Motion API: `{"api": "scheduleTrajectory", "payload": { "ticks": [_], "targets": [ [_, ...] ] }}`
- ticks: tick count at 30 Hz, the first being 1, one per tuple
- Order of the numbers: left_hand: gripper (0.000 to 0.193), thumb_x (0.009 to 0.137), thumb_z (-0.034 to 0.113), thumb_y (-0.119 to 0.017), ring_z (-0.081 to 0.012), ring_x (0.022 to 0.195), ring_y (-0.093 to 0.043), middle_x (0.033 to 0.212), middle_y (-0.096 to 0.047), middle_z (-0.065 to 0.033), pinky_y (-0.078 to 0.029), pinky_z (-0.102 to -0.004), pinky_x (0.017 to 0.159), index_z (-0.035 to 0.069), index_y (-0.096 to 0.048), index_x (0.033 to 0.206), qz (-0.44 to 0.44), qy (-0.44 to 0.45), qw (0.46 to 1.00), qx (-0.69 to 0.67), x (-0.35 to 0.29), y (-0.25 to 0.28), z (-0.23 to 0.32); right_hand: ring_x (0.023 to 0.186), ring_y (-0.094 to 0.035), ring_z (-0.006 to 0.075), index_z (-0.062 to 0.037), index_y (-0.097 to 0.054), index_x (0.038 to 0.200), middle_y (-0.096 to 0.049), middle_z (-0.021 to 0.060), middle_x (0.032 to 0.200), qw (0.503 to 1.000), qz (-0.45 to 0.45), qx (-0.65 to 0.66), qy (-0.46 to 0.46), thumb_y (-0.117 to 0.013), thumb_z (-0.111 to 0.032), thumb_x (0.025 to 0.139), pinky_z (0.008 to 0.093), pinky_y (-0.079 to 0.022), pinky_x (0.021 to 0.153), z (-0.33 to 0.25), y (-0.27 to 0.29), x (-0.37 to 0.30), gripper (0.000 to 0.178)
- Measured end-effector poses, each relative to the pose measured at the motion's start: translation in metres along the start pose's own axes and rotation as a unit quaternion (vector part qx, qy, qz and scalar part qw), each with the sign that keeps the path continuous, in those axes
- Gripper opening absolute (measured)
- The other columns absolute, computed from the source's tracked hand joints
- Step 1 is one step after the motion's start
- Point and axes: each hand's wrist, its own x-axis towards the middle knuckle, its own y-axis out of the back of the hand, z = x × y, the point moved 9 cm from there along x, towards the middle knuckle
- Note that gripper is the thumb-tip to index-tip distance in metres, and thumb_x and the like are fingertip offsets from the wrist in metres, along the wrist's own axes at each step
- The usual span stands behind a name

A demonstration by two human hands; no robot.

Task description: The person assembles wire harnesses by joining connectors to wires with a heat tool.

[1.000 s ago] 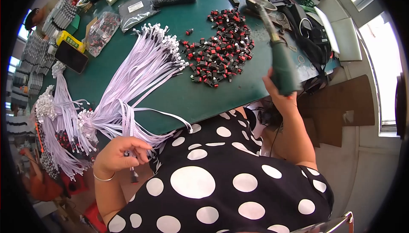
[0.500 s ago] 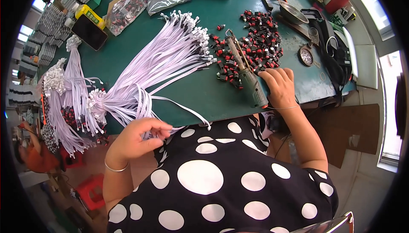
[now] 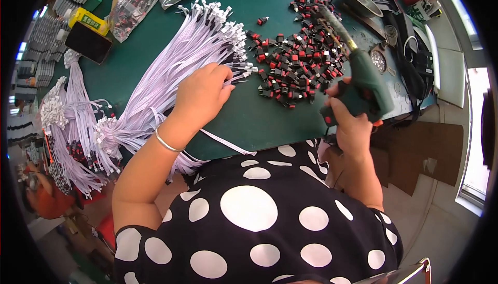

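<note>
We find the left hand [image 3: 202, 94] lying curled on the bundle of pale ribbon cables [image 3: 171, 71] spread across the green counter [image 3: 249, 120], fingers closed loosely about the cable ends near the middle. The right hand [image 3: 350, 123] grips a green soldering gun [image 3: 358, 73] at the near right, its tip over the heap of red-and-black switches [image 3: 295, 61]. We judge a cable is being selected; next, one end must be separated cleanly.
</note>
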Motion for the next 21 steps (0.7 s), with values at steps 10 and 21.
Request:
{"api": "scheduleTrajectory", "payload": {
  "ticks": [10, 21],
  "targets": [
    [0.022, 0.067, 0.006, -0.064, -0.0235, 0.075, -0.055, 0.083, -0.054, -0.0052, -0.045, -0.0329, 0.062, 0.007, -0.058, 0.088, 0.019, -0.181, 0.982, -0.060, 0.008, 0.002, 0.082, 0.071, -0.058, 0.0200, -0.0027, -0.036, 0.121, -0.057, 0.0136, 0.086, 0.985, 0.061, 0.155, 0.037, -0.048, 0.001, 0.082, 0.0343, -0.049, 0.070, 0.000, 0.018, 0.002, 0.041],
    [0.023, 0.078, -0.001, -0.055, -0.0099, 0.077, -0.051, 0.091, -0.050, -0.0018, -0.044, -0.0256, 0.069, 0.005, -0.054, 0.100, -0.136, 0.069, 0.875, -0.459, 0.016, -0.039, 0.075, 0.073, -0.054, 0.0181, -0.0064, -0.027, 0.123, -0.051, 0.0115, 0.088, 0.992, 0.013, 0.050, 0.119, -0.050, 0.015, 0.069, 0.0300, -0.047, 0.069, -0.010, -0.010, -0.032, 0.062]
  ]
}}
